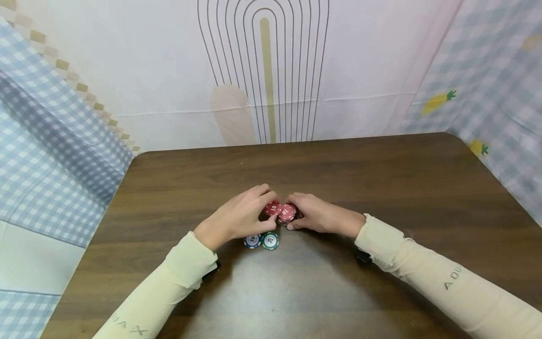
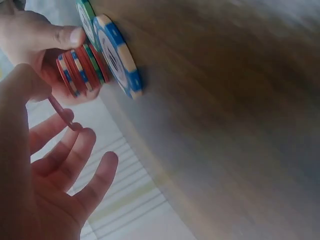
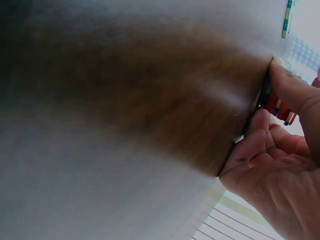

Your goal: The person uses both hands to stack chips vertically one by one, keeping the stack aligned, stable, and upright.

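Observation:
My left hand pinches a single red poker chip marked 10 between thumb and fingers. In the left wrist view that chip is tilted and edge-on, apart from the stack. My right hand grips a short stack of poker chips on the table, thumb on the near side and fingers on the far side. A red 10 chip tops it, and the stack shows red, blue and green edges in the left wrist view. The right fingers partly hide it in the right wrist view.
Just in front of the left hand, a blue chip marked 10 and a green chip marked 20 lie side by side. The brown wooden table runs back to a patterned white cloth, with checked cloth at the left.

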Available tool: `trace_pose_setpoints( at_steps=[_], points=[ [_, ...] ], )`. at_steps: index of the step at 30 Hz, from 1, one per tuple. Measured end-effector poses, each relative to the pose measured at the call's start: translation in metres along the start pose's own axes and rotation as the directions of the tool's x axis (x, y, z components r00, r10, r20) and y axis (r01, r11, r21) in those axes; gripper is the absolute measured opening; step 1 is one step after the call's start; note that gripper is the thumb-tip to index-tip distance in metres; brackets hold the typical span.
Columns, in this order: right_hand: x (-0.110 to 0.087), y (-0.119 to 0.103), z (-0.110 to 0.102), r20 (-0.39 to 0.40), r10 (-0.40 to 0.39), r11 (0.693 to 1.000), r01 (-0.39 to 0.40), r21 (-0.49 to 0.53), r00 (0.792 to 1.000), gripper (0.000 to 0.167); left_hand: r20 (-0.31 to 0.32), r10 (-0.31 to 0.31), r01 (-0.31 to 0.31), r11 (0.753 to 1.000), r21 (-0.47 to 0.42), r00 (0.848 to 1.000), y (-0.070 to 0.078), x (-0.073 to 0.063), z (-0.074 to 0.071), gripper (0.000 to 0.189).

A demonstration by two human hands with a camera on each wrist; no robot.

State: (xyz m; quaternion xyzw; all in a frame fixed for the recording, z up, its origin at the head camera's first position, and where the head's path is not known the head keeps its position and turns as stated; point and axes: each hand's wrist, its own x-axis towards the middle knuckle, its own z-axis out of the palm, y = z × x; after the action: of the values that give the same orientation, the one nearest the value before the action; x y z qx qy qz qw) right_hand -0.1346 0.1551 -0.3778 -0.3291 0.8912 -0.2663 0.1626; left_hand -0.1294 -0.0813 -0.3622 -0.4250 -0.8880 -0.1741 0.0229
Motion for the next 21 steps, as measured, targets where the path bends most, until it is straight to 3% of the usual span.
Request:
trace_pose_setpoints(
  at_steps=[11, 21],
  points=[
    [-0.001, 0.000, -0.001, -0.001, -0.020, 1.000, 0.020, 0.008, 1.000, 0.061, -0.019, 0.030, -0.030, 0.999, -0.026, 0.999, 0.008, 0.013, 0.006, 0.038],
    [-0.001, 0.000, -0.002, -0.005, -0.029, 1.000, 0.029, -0.002, 1.000, 0.061, 0.042, 0.000, 0.002, 0.998, -0.061, 0.999, 0.014, 0.014, 0.009, 0.049]
  ],
)
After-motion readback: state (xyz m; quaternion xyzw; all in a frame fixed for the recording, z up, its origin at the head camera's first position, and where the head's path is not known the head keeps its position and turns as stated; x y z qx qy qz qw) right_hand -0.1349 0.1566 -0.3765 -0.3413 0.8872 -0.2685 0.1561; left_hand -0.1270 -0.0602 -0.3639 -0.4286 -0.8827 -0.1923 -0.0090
